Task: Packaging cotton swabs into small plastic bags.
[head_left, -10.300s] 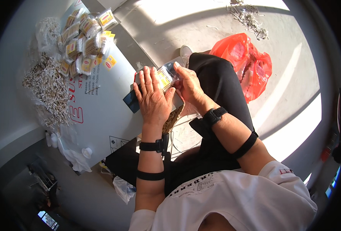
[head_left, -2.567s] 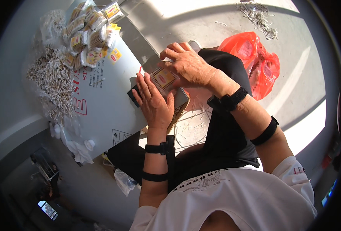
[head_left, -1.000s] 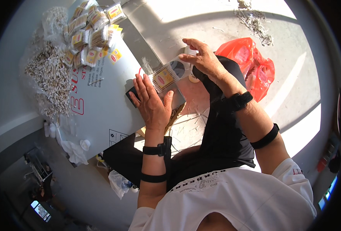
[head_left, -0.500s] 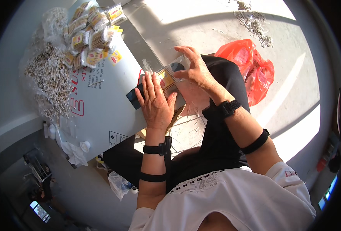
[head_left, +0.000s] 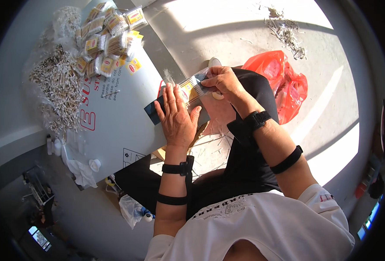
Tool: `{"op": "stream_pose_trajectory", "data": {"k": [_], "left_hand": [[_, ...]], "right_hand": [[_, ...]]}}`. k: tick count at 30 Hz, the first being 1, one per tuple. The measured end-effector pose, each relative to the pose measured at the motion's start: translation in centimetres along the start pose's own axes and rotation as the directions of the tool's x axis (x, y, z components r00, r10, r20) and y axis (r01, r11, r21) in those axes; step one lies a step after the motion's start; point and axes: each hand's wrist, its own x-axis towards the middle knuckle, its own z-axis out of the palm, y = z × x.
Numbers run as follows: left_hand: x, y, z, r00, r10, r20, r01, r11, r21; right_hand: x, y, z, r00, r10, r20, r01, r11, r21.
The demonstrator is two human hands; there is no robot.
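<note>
The right hand [head_left: 220, 81] is coming back to the small clear packet of cotton swabs [head_left: 191, 87] after having swung out toward the red plastic bag [head_left: 284, 82] a second ago; its fingers are now pinching closed on the packet's right end, thumb and forefinger pressing the plastic flap together. The left hand [head_left: 177, 119] is staying where it was in the earlier views, lying flat with its fingers spread open and straight, their tips resting on the packet's left half and pinning it against the white worktop [head_left: 114, 130] rather than gripping it. So the packet is sitting just beyond the left fingertips and directly under the right ones, with a dark flat card [head_left: 153, 114] poking out to the left of the left fingers. Judging from this, the right hand's return probably means the packet's open end is being closed or sealed, while the left is only steadying it. Well away from both sets of fingers, at the far left of the worktop, a heap of loose swabs [head_left: 55, 87] and a stack of finished packets [head_left: 107, 39] are lying. More loose swabs [head_left: 214, 145] are scattered on the floor below the left wrist.
</note>
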Motion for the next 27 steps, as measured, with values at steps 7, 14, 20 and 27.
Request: {"op": "stream_pose_trajectory", "data": {"k": [7,14,20,27], "left_hand": [[0.1,0.0,0.0,1.0,0.001,-0.005,-0.001,1.0,-0.001],[-0.1,0.1,-0.2,1.0,-0.013,0.024,0.012,1.0,0.024],[0.0,0.0,-0.3,0.998,-0.016,-0.056,0.009,0.993,-0.119],[-0.9,-0.5,-0.1,0.988,-0.157,-0.012,0.157,0.987,0.037]], "right_hand": [[-0.6,0.0,0.3,1.0,0.025,-0.009,-0.026,0.999,-0.03],[-1.4,-1.2,0.1,0.882,-0.47,0.013,0.418,0.77,-0.482],[-2.7,-3.0,2.2,0.66,-0.432,0.615,0.636,-0.116,-0.763],[-2.1,-2.5,3.0,0.613,-0.45,0.65,0.645,-0.191,-0.74]]}}
